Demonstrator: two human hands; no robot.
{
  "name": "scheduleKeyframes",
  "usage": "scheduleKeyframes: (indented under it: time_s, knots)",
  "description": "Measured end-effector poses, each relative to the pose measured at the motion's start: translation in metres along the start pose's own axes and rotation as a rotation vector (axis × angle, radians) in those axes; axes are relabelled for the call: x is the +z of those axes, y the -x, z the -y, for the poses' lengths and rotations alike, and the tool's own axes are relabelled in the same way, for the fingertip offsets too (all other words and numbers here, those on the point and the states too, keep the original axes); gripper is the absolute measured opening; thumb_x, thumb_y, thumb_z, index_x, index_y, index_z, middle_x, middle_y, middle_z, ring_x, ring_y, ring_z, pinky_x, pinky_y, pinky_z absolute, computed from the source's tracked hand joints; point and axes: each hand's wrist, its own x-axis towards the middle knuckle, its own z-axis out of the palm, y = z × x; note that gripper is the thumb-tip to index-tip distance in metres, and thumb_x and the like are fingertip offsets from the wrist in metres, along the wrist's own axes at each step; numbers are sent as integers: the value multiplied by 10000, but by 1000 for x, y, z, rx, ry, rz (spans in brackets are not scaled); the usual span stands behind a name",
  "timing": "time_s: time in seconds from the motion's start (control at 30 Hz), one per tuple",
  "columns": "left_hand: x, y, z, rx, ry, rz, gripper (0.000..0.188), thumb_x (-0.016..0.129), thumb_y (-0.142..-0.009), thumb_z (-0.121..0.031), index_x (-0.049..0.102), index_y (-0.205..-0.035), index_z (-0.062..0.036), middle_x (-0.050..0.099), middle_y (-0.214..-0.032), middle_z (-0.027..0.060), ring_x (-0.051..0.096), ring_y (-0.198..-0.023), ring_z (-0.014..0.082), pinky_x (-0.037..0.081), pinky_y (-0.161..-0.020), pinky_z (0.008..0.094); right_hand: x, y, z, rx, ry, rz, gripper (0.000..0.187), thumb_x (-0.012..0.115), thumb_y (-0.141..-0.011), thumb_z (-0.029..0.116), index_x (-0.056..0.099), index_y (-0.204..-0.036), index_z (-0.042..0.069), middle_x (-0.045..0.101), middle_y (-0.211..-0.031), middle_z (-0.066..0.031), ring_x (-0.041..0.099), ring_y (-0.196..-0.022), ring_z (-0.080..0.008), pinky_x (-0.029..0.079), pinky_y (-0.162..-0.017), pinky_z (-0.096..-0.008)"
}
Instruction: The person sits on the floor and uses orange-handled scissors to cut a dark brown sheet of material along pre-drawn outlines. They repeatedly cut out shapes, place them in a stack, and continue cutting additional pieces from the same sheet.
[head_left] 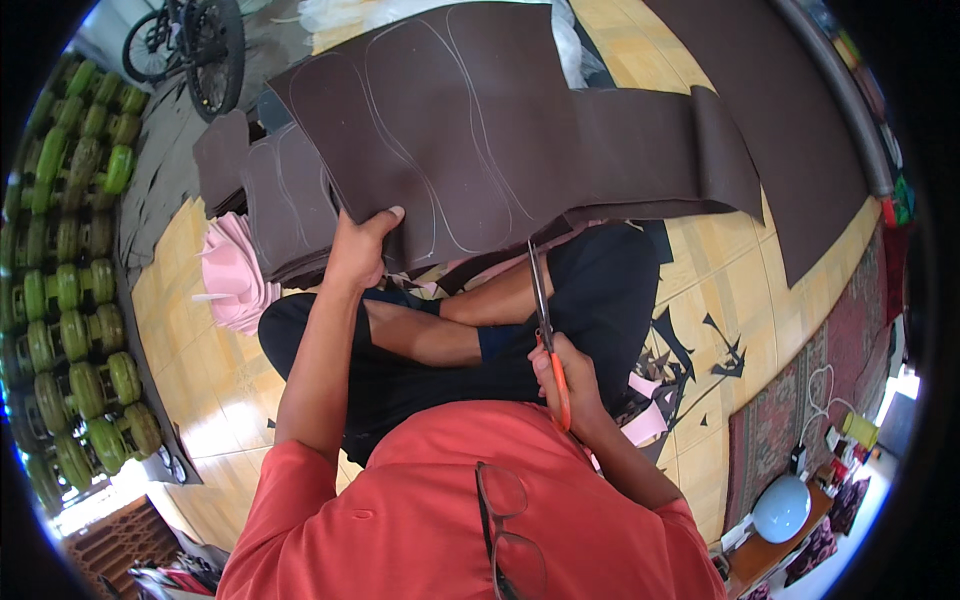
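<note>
A large dark brown sheet with curved sole-like outlines drawn in pale lines spreads in front of me. My left hand grips its near left edge, thumb on top. In my right hand is a pair of scissors with orange handles, their blades pointing away from me. The blade tips meet the sheet's near edge, close to a drawn line; whether they are cutting into it I cannot make out. Below and left of the sheet lies a stack of brown marked pieces.
Pink sheets fan out at the left. Dark and pink offcuts litter the tiles by my right knee. A long brown roll lies at the right, near a patterned rug. Green gas cylinders and a bicycle stand at left.
</note>
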Motion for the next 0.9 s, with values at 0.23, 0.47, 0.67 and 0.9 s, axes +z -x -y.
scheduleKeyframes:
  time_s: [0.23,0.47,0.67,0.9]
  knots:
    - [-7,10,-16,-21,61,10,434,577,-776,59,507,-1204,44,568,-1127,120,542,-1050,218,420,-930,344,8,-15,7,30,-2,81,317,464,-969,308,503,-1024,-2,511,-757,-78,515,-670,-153,461,-636,-295]
    - [-9,22,-12,-78,12,81,471,589,-780,40,486,-1240,36,561,-1143,115,531,-1063,209,410,-940,334,8,-16,13,-85,34,61,414,440,-974,409,497,-1050,5,483,-741,-34,487,-653,-106,449,-597,-265]
    - [4,27,-1,-115,-58,138,463,600,-793,6,489,-1242,28,569,-1130,109,535,-1035,199,416,-921,326,-9,4,28,-27,73,68,381,434,-977,383,496,-1021,10,443,-651,-27,484,-587,-97,418,-550,-249]
    - [23,29,16,-147,-68,230,462,621,-795,-18,493,-1237,26,577,-1115,104,534,-1026,191,424,-908,326,-11,26,21,23,-172,-42,290,524,-945,270,524,-939,-20,475,-633,-43,465,-549,-125,412,-551,-266]
